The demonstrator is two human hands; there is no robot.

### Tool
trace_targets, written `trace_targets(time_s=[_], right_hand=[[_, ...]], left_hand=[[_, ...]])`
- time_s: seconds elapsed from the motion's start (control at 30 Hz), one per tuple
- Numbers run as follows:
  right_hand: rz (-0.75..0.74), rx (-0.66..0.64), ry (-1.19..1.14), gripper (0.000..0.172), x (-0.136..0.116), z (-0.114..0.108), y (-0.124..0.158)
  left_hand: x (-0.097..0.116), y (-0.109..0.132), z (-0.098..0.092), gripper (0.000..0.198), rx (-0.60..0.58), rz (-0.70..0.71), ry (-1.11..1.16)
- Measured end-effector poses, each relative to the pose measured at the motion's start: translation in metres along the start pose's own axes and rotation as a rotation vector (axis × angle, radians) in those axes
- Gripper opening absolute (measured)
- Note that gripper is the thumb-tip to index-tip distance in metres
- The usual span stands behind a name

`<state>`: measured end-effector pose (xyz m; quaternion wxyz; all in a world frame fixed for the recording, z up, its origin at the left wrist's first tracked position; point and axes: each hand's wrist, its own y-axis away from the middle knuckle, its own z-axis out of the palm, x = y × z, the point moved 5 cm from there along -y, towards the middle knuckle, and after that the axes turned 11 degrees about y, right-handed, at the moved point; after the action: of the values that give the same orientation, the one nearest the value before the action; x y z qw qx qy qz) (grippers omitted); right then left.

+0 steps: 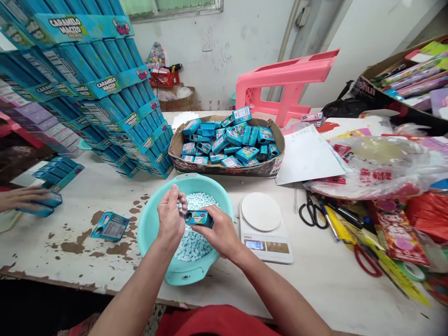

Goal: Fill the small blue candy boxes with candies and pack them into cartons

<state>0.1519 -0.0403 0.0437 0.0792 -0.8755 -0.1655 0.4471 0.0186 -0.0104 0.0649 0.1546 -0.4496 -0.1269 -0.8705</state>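
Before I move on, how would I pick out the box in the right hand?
Find the turquoise bowl on the table. Above it, the right hand holds a small blue box. Unlike those piled in the carton behind, it is over loose candies.

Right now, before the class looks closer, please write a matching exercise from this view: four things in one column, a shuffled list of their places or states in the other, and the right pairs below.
Things
1. Left hand
2. Right hand
3. Digital kitchen scale
4. Worn cardboard tray

Places or states
A. Shows 0.0 on its display
B. Filled with jumbled small blue boxes
C. Holds loose pale blue candies above the mint-green basin
D. Grips a single Caramelo Macizo box

Right pairs: 1-C, 2-D, 3-A, 4-B
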Motion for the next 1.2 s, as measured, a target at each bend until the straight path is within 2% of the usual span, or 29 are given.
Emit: trace_targets(time_s=[0.3,0.37,0.43,0.5,0.57,0.63,0.67,0.73,0.83,0.93,1.0,1.1,1.2], right_hand=[[0.038,0.001,-0.035,0.034,0.001,-0.001,-0.003],[0.055,0.001,-0.073,0.034,0.0,-0.005,-0.002],[0.093,0.004,-0.151,0.033,0.001,-0.017,0.002],[0.16,0.017,-0.258,0.032,0.009,-0.037,0.012],[0.25,0.066,-0.347,0.034,0.026,-0.062,0.027],[0.349,0.2,-0.378,0.038,0.055,-0.088,0.042],[0.407,0.284,-0.356,0.04,0.073,-0.1,0.049],[0.497,0.42,-0.268,0.044,0.107,-0.116,0.058],[0.56,0.45,-0.171,0.047,0.145,-0.118,0.059],[0.577,0.428,-0.149,0.046,0.165,-0.11,0.056],[0.54,0.438,-0.116,0.048,0.17,-0.11,0.057],[0.486,0.506,-0.05,0.059,0.173,-0.12,0.073],[0.571,0.548,-0.033,0.051,0.175,-0.134,0.101]], left_hand=[[0.003,0.001,0.006,0.035,-0.027,0.004,-0.009],[0.006,-0.002,0.006,0.035,-0.054,-0.017,0.014],[0.01,-0.005,-0.002,0.035,-0.066,-0.009,-0.001],[0.013,-0.01,-0.015,0.034,-0.139,-0.038,-0.167],[0.011,-0.015,-0.028,0.032,-0.325,-0.129,-0.539],[0.012,-0.026,-0.036,0.03,-0.506,-0.144,-0.956],[0.015,-0.035,-0.035,0.03,-0.552,-0.092,-1.113],[0.022,-0.062,-0.016,0.033,-0.557,0.103,-1.284],[0.016,-0.118,0.044,0.029,-0.563,0.384,-1.396],[-0.019,-0.177,0.11,0.018,-0.649,0.544,-1.535],[-0.046,-0.209,0.141,0.017,-0.739,0.573,-1.581],[-0.075,-0.236,0.161,0.015,-0.85,0.576,-1.547],[-0.09,-0.243,0.159,0.018,-0.921,0.55,-1.487]])
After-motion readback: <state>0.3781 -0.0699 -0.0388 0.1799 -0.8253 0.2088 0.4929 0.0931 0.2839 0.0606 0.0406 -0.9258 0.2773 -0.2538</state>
